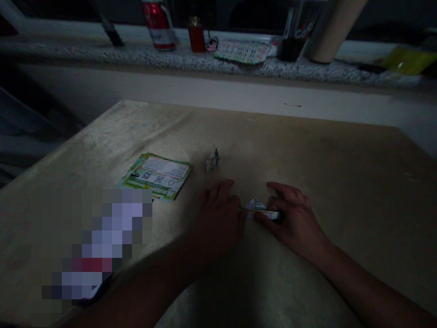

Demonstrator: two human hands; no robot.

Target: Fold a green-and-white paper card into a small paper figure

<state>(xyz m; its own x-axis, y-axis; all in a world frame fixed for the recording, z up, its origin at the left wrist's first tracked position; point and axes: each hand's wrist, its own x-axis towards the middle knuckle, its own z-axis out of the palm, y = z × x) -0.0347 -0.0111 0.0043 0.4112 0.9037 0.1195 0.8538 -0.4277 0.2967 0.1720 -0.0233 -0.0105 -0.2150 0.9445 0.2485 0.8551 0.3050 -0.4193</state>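
Note:
A small folded paper piece [255, 208], printed with text and shaped like a little boat with a pointed top, is held low over the table between both hands. My left hand [220, 218] pinches its left end, thumb and index finger closed on it while the other fingers stretch forward. At the right end, my right hand [295, 216] grips the piece between thumb and fingers. Beyond my left hand stands another small folded paper piece [212, 161]. Left of that lies a stack of green and white printed leaflets [160, 175].
The table [307, 150] reaches to the wall under a speckled stone sill [129, 52]. On the sill stand a red can [159, 27], a red bottle [197, 36], a patterned packet [242, 51] and a dark bottle [293, 36]. A pixelated object [105, 241] lies at left.

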